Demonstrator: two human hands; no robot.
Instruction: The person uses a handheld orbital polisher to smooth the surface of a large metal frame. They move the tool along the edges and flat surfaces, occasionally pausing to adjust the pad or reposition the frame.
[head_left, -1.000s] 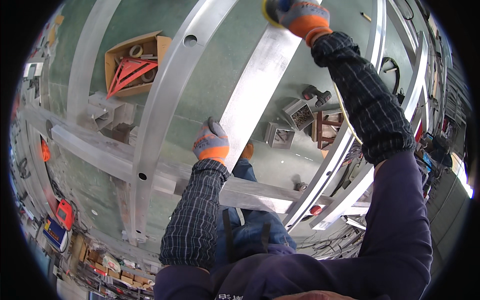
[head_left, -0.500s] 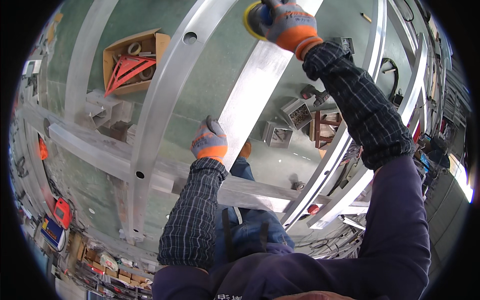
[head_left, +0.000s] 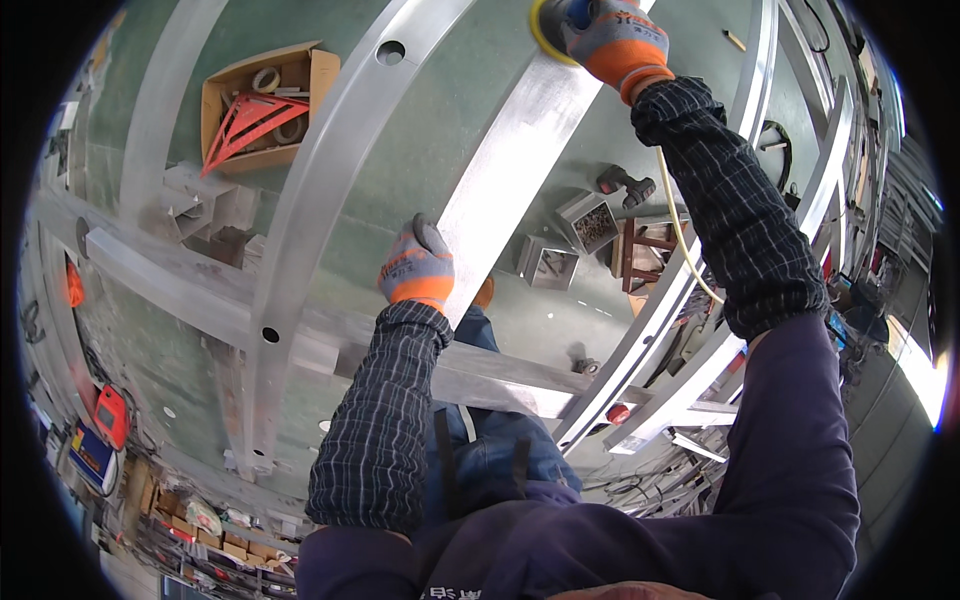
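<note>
Yellow sanding disc (head_left: pixel 545 28) sits at the top of the frame, flat against the upper end of the long aluminium bar (head_left: pixel 510 175) that runs diagonally down toward you. Your right hand (head_left: pixel 615 40), in a grey and orange glove, has its grip wrapped tight around the sander body, which is mostly hidden under the glove. A yellow hose (head_left: pixel 680 235) drops from that hand along your checked sleeve. Your left hand (head_left: pixel 418 265), same glove, has its grip pressed over the bar's left edge lower down, fingers closed on the metal, thumb not visible.

Left of the bar, a wider aluminium beam (head_left: pixel 320 190) with round holes runs alongside it, and a cross beam (head_left: pixel 190 285) passes under both. On the green floor (head_left: pixel 440 120) below: an open cardboard box (head_left: pixel 262 105) with a red triangle and tape rolls at upper left, two small open boxes (head_left: pixel 568 242) just right of the bar, a dark power tool (head_left: pixel 625 185) near them. More aluminium rails (head_left: pixel 790 170) curve down the right side.
</note>
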